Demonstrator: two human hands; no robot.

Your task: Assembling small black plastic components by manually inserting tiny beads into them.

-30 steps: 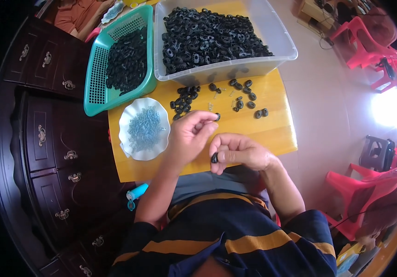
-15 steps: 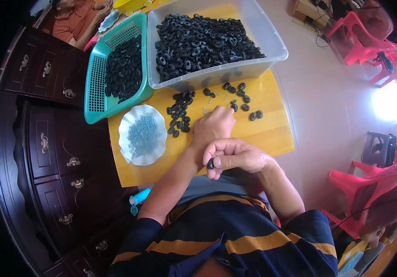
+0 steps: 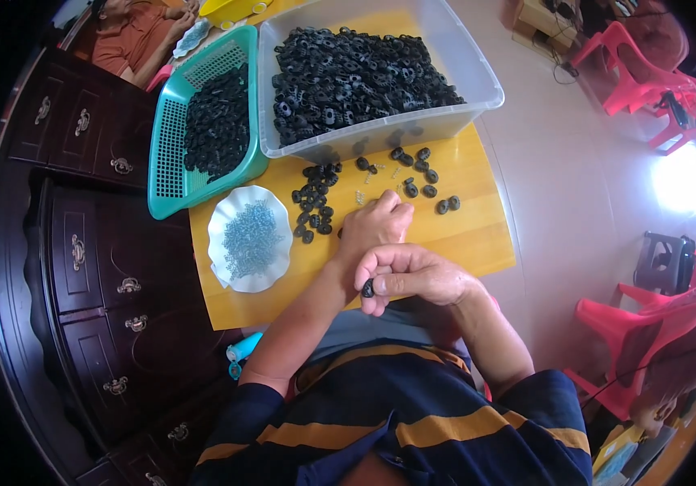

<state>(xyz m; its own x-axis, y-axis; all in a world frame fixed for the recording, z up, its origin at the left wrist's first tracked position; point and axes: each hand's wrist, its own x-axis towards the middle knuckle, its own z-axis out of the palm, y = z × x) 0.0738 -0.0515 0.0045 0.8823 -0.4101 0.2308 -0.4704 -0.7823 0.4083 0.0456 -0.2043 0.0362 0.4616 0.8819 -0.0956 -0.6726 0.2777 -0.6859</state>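
Observation:
My right hand is curled in front of my body, pinching a small black oval plastic piece between thumb and fingers. Just beyond it, my left hand rests low over the yellow table with its fingers bent under; whatever they hold is hidden. To the left of that hand lies a loose group of black oval pieces. More of these black pieces are scattered beyond it to the right, and several small springs lie between the groups.
A white scalloped plate holds a heap of small springs. Behind it stand a green basket and a large clear bin, both with black pieces. Dark drawers flank the left; pink chairs stand right. Another person sits far left.
My left hand has shifted slightly, and a black piece now shows beside its near left edge. My right hand stays almost still with its piece. The other person's arms have moved.

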